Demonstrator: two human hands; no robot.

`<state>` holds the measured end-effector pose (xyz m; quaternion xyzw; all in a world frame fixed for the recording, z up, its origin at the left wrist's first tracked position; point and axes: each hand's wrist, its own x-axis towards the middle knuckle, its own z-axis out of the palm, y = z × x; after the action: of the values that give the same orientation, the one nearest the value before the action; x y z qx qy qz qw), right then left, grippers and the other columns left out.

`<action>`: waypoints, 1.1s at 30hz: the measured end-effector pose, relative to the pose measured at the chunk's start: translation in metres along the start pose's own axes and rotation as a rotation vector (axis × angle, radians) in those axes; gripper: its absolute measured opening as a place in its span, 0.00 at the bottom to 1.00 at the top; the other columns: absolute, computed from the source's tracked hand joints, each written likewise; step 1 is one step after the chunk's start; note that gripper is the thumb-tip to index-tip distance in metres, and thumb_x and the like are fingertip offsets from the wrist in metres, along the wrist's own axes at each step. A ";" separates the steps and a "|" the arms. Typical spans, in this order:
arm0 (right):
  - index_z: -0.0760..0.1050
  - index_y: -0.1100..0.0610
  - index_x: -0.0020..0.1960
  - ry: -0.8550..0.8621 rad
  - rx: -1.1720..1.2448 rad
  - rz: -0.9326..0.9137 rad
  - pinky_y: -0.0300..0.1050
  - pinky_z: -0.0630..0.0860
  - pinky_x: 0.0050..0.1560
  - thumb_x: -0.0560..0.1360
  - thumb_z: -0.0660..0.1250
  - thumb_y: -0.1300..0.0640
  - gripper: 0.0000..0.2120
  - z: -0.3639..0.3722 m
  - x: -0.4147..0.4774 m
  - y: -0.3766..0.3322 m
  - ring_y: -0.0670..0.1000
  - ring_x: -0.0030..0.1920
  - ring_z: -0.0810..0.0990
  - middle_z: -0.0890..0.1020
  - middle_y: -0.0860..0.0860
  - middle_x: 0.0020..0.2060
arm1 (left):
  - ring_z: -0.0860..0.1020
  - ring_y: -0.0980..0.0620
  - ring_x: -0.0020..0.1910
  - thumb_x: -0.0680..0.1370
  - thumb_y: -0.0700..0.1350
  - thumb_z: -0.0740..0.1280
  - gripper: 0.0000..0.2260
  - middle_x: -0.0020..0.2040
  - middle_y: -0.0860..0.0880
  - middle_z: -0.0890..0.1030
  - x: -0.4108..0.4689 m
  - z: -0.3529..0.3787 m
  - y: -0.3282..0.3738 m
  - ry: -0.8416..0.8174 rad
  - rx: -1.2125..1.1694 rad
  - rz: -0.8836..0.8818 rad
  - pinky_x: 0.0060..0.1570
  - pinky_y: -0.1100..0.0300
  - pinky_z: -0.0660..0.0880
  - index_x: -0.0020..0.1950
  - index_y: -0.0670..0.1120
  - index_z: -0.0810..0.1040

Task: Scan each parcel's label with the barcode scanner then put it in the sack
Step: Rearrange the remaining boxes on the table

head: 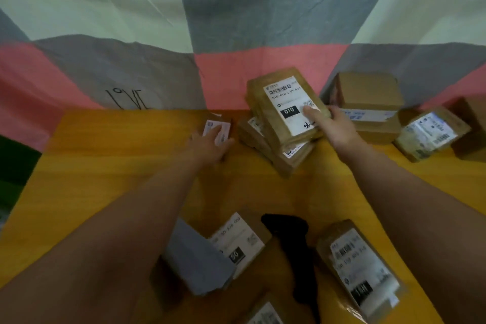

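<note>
Here the right hand's [339,129] fingers [311,114] pinch the top parcel [278,98], the left hand's [207,146] fingers [213,131] grip a small parcel [224,132].

Roughly twelve labelled parcels [282,97], one black scanner [292,242], two hands [207,147], one table [118,166].

I see bare forearms behind the left hand [207,146] and the right hand [335,127]; both hands are bare too.

At one o'clock the right hand [338,130] grips the top parcel [278,102] of a stack, thumb on its label. At eleven the left hand [207,147] touches a small parcel [219,126]. At six lies a black scanner [294,250].
</note>
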<state>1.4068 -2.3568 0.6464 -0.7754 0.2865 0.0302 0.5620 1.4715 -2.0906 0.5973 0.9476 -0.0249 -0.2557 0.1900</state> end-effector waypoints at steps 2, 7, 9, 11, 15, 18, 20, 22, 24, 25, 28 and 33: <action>0.76 0.54 0.59 -0.132 0.006 0.018 0.37 0.74 0.47 0.73 0.71 0.46 0.18 -0.006 0.007 0.001 0.47 0.49 0.82 0.83 0.47 0.50 | 0.54 0.36 0.76 0.79 0.65 0.53 0.30 0.78 0.40 0.53 0.017 0.003 -0.002 -0.052 -0.059 -0.025 0.73 0.42 0.53 0.78 0.55 0.54; 0.75 0.46 0.59 -0.235 0.002 0.095 0.47 0.69 0.58 0.73 0.68 0.41 0.17 0.002 -0.003 0.011 0.46 0.52 0.79 0.83 0.44 0.49 | 0.59 0.39 0.74 0.81 0.63 0.46 0.30 0.76 0.40 0.59 0.020 0.008 -0.001 -0.074 -0.050 0.002 0.71 0.48 0.56 0.76 0.46 0.63; 0.74 0.45 0.61 -0.246 0.017 0.089 0.49 0.68 0.59 0.73 0.68 0.41 0.18 0.010 -0.016 0.017 0.47 0.54 0.78 0.83 0.44 0.50 | 0.65 0.39 0.70 0.82 0.61 0.48 0.30 0.72 0.38 0.67 0.004 0.008 -0.008 -0.049 -0.111 -0.018 0.67 0.51 0.61 0.72 0.41 0.67; 0.73 0.42 0.59 -0.279 0.028 0.084 0.45 0.68 0.54 0.75 0.67 0.43 0.14 0.016 -0.034 0.020 0.43 0.53 0.76 0.82 0.42 0.50 | 0.69 0.40 0.67 0.81 0.62 0.49 0.30 0.68 0.39 0.72 -0.018 0.013 -0.021 -0.013 -0.189 -0.065 0.64 0.52 0.65 0.70 0.40 0.70; 0.71 0.40 0.61 -0.363 0.013 0.088 0.40 0.67 0.47 0.76 0.66 0.44 0.13 0.022 -0.072 0.025 0.41 0.51 0.75 0.80 0.39 0.49 | 0.69 0.40 0.68 0.82 0.61 0.49 0.29 0.69 0.40 0.72 -0.060 0.014 -0.039 -0.035 -0.334 -0.152 0.65 0.53 0.65 0.70 0.40 0.70; 0.70 0.42 0.66 -0.380 -0.012 0.091 0.48 0.66 0.59 0.75 0.67 0.42 0.20 0.023 -0.090 0.026 0.48 0.56 0.75 0.80 0.41 0.53 | 0.70 0.38 0.66 0.84 0.55 0.49 0.26 0.67 0.36 0.72 -0.067 -0.002 -0.046 0.115 -0.269 -0.079 0.64 0.51 0.66 0.69 0.37 0.69; 0.71 0.46 0.66 -0.332 0.013 0.079 0.48 0.69 0.58 0.74 0.68 0.44 0.22 0.023 -0.091 0.024 0.50 0.56 0.78 0.81 0.44 0.52 | 0.67 0.38 0.68 0.84 0.50 0.53 0.21 0.71 0.37 0.67 -0.058 -0.007 -0.052 0.100 -0.066 -0.015 0.65 0.50 0.65 0.73 0.40 0.65; 0.72 0.51 0.63 -0.235 0.071 0.043 0.44 0.74 0.48 0.75 0.70 0.49 0.19 0.023 -0.086 0.018 0.49 0.49 0.81 0.82 0.48 0.49 | 0.61 0.38 0.72 0.82 0.51 0.59 0.24 0.75 0.38 0.60 -0.039 -0.007 -0.059 0.028 0.065 0.005 0.69 0.48 0.63 0.76 0.46 0.61; 0.72 0.52 0.59 -0.124 0.135 0.014 0.42 0.74 0.41 0.75 0.70 0.54 0.15 0.025 -0.075 0.013 0.49 0.44 0.81 0.81 0.51 0.47 | 0.53 0.38 0.76 0.78 0.57 0.64 0.32 0.78 0.40 0.51 -0.017 -0.001 -0.060 -0.061 0.188 0.043 0.72 0.44 0.58 0.78 0.52 0.54; 0.72 0.52 0.58 -0.085 0.158 0.008 0.44 0.74 0.40 0.75 0.70 0.55 0.13 0.027 -0.069 0.013 0.50 0.43 0.81 0.81 0.52 0.47 | 0.50 0.38 0.76 0.77 0.59 0.65 0.35 0.78 0.41 0.47 -0.009 0.004 -0.061 -0.100 0.239 0.067 0.73 0.43 0.56 0.79 0.54 0.52; 0.75 0.52 0.54 -0.046 0.198 -0.001 0.44 0.72 0.37 0.74 0.68 0.56 0.09 0.035 -0.056 0.015 0.51 0.41 0.80 0.82 0.52 0.44 | 0.51 0.37 0.76 0.73 0.61 0.69 0.39 0.79 0.43 0.42 0.008 0.021 -0.063 -0.109 0.211 0.103 0.72 0.41 0.59 0.78 0.59 0.51; 0.77 0.51 0.55 -0.080 0.208 -0.020 0.35 0.71 0.28 0.74 0.67 0.60 0.10 0.051 -0.060 0.014 0.44 0.33 0.80 0.82 0.47 0.38 | 0.67 0.38 0.69 0.75 0.62 0.65 0.34 0.76 0.40 0.54 -0.013 0.023 -0.071 -0.041 0.275 0.045 0.64 0.48 0.69 0.77 0.57 0.56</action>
<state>1.3643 -2.2892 0.6377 -0.7138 0.2579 0.0255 0.6506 1.4453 -2.0314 0.5585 0.9585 -0.0847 -0.2646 0.0636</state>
